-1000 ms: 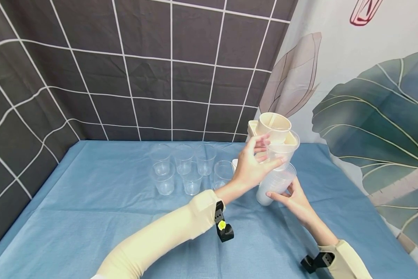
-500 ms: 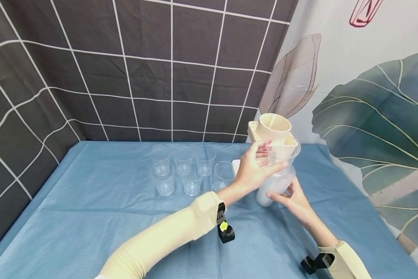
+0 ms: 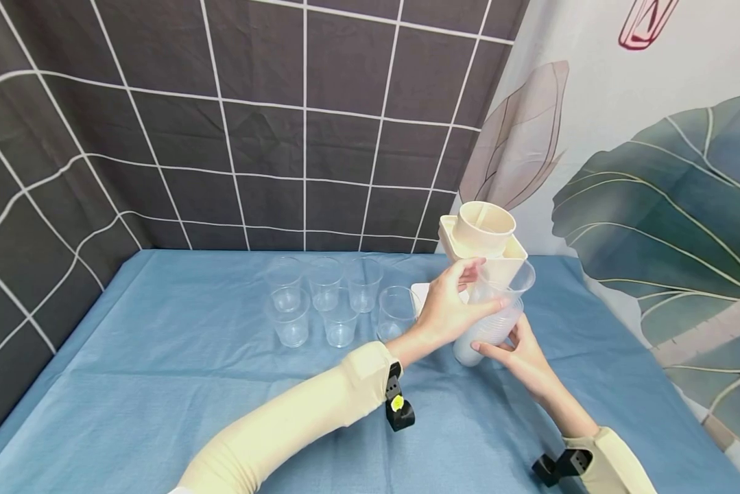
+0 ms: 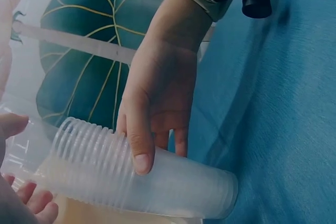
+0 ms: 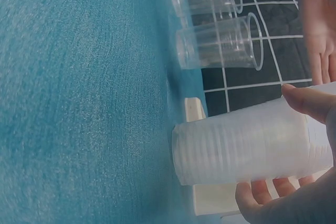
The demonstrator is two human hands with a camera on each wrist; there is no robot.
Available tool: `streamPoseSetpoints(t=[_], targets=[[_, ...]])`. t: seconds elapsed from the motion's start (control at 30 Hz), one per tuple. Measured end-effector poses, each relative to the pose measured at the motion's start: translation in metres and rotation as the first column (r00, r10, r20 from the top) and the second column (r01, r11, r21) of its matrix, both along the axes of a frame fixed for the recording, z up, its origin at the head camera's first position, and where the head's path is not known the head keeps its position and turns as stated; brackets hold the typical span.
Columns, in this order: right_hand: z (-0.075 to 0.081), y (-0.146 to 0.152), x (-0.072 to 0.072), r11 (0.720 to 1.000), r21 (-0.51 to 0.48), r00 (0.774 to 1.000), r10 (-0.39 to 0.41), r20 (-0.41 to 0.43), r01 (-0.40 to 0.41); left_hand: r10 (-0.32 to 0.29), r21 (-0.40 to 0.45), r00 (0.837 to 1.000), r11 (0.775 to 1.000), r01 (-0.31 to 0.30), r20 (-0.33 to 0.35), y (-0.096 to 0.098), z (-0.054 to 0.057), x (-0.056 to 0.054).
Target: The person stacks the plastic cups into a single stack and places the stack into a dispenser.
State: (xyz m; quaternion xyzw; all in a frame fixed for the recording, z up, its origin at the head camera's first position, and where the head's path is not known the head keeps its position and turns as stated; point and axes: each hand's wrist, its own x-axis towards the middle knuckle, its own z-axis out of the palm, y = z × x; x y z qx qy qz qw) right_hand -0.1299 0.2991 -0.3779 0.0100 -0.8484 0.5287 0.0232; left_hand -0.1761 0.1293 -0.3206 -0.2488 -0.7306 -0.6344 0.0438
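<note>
My right hand (image 3: 526, 353) grips a tilted stack of clear plastic cups (image 3: 479, 337) near its lower half. In the left wrist view, that hand's thumb and fingers lie round the ribbed stack (image 4: 173, 187). At the stack's upper end my left hand (image 3: 446, 302) holds one clear plastic cup (image 3: 522, 278), thumb on one side and fingers on the other. The cup's lower part sits in the mouth of the stack; how deep is hard to tell. From the right wrist view, the bottom of the stack (image 5: 210, 150) is close to the blue cloth.
Behind the hands stands a cream-coloured holder (image 3: 483, 233) with a round open tube on top and a pale base (image 3: 420, 291). Several single clear cups (image 3: 340, 319) stand upright in rows to the left on the blue cloth (image 3: 191, 370). A dark gridded curtain (image 3: 252, 137) hangs behind.
My left hand has brought the single cup down toward the stack, so its rim sits lower and slightly further right. My right hand and the stack have hardly moved.
</note>
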Motion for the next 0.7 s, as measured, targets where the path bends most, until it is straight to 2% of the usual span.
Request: streamPoseSetpoints(t=[0.7], targets=[[-0.0020,-0.0001,-0.0004,1.000,-0.011,1.000,0.010,-0.023,-0.010,0.003,-0.141,1.000,0.990,0.000,0.020,0.0015,-0.0085,-0.0029]])
